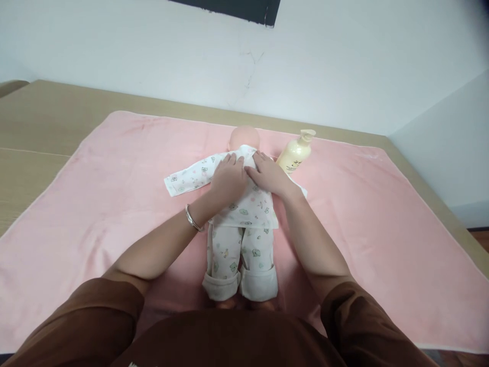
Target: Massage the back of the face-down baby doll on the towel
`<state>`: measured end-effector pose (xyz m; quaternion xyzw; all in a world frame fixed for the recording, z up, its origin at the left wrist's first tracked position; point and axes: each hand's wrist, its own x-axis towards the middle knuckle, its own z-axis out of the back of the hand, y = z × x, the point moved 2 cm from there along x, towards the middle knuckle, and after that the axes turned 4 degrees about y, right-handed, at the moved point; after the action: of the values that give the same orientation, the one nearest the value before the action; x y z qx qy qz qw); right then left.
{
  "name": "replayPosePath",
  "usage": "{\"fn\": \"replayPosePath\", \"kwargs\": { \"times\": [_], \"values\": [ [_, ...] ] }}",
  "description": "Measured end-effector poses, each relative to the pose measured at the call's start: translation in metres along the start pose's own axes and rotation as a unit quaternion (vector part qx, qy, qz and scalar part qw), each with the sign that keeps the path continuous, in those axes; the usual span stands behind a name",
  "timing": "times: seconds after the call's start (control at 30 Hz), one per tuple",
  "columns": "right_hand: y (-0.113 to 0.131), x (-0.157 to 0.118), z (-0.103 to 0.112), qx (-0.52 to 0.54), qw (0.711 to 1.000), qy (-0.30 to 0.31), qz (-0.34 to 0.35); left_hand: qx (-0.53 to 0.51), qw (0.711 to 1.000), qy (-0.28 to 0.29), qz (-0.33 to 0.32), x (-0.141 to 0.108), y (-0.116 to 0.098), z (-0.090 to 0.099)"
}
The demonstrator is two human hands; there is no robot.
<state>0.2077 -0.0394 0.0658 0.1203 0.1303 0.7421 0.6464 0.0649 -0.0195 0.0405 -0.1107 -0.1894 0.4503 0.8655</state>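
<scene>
A baby doll point(244, 136) lies stretched out on a pink blanket point(126, 148), its bald head away from me and its feet toward me. It wears a white printed shirt point(244, 218) and matching trousers point(225, 250) with rolled cuffs. My left hand point(229, 178) rests flat on the left of the shirt's upper part, fingers pointing at the head. On the right of the shirt, my right hand point(268, 174) lies flat too, its fingers near the collar. Neither hand grips anything visible. One sleeve spreads out left; the other is partly hidden behind my right wrist.
A cream pump bottle point(296, 153) leans or lies tilted right of the doll's head, close to my right hand. The blanket covers much of a wooden table point(57, 112), which stands against a white wall point(153, 56). A dark panel point(248, 9) hangs above.
</scene>
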Motion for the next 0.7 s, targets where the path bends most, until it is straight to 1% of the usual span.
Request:
{"fn": "replayPosePath", "kwargs": {
  "times": [0.07,0.13,0.2,0.27,0.4,0.47,0.5,0.53,0.6,0.63,0.7],
  "values": [
    [0.015,-0.003,-0.007,-0.022,0.999,-0.011,-0.031,-0.010,1.000,0.007,-0.010,0.011,0.016,0.000],
    [0.030,-0.007,-0.013,-0.038,0.997,-0.026,-0.055,-0.007,1.000,0.022,-0.006,0.022,0.031,-0.001],
    [0.038,-0.009,-0.014,-0.050,0.996,-0.033,-0.063,0.013,0.999,0.033,-0.003,0.027,0.039,-0.002],
    [0.034,-0.007,-0.013,-0.041,0.997,-0.027,-0.063,0.045,0.998,0.035,-0.011,0.023,0.033,-0.002],
    [0.005,0.008,-0.008,0.030,0.997,-0.019,-0.072,0.090,0.996,0.014,0.010,-0.001,-0.001,0.005],
    [-0.005,0.013,-0.008,0.045,0.996,-0.018,-0.077,0.099,0.995,0.025,0.012,-0.009,-0.012,0.009],
    [-0.006,0.014,-0.009,0.039,0.996,-0.019,-0.076,0.098,0.994,0.036,0.008,-0.009,-0.014,0.010],
    [-0.004,0.013,-0.010,0.024,0.997,-0.023,-0.074,0.094,0.995,0.045,0.002,-0.007,-0.012,0.011],
    [0.007,0.007,-0.011,-0.015,0.997,-0.035,-0.067,0.074,0.996,0.052,-0.005,0.003,-0.001,0.012],
    [0.015,0.002,-0.012,-0.031,0.997,-0.041,-0.064,0.061,0.997,0.052,0.001,0.008,0.007,0.012],
    [0.028,-0.007,-0.012,-0.048,0.996,-0.044,-0.057,0.041,0.997,0.049,0.036,0.018,0.019,0.013]
  ]
}}
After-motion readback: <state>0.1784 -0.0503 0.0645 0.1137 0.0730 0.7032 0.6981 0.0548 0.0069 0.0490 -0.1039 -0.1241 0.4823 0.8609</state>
